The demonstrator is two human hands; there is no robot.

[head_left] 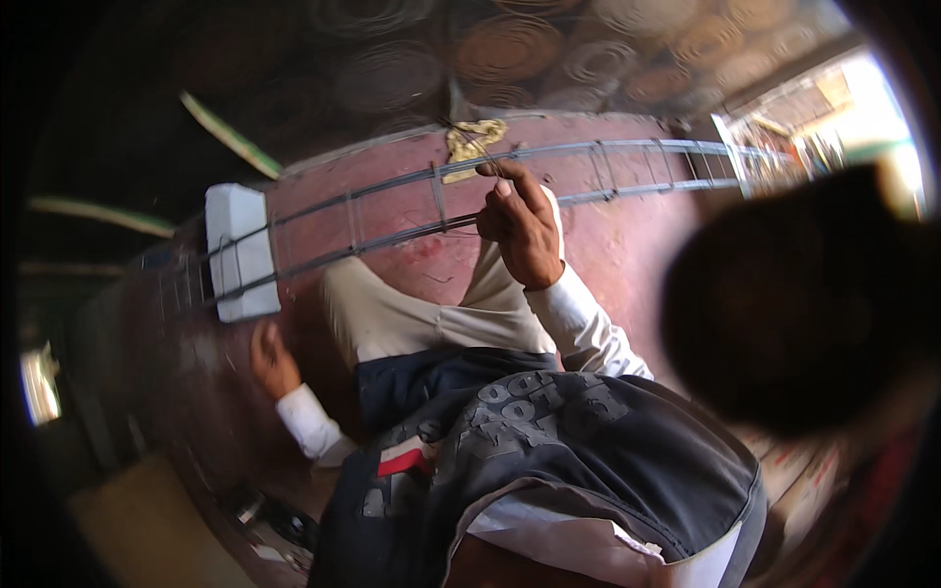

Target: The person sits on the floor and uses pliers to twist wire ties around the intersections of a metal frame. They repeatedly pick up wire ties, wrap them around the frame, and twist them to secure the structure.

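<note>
A long cage of thin steel rods with tie hoops point(355, 218) runs across in front of me over a reddish floor. My right hand point(521, 223) is raised at the cage's middle, its index finger reaching to the far rod and the thumb pressed close. Thin dark tie wires point(469, 135) show by its fingertips, and it seems to pinch one of them. My left hand point(273, 361) hangs low beside a white block point(241, 257), apart from the cage. Its fingers are loosely extended and slightly blurred, with nothing visible in them.
The white block lies at the cage's left end. A crumpled yellow sheet point(474, 139) lies behind the far rod. Coils of wire or rod point(510, 47) are stacked along the back. A large dark blurred shape point(784, 304) covers much of the right side. Small dark items point(279, 519) lie lower left.
</note>
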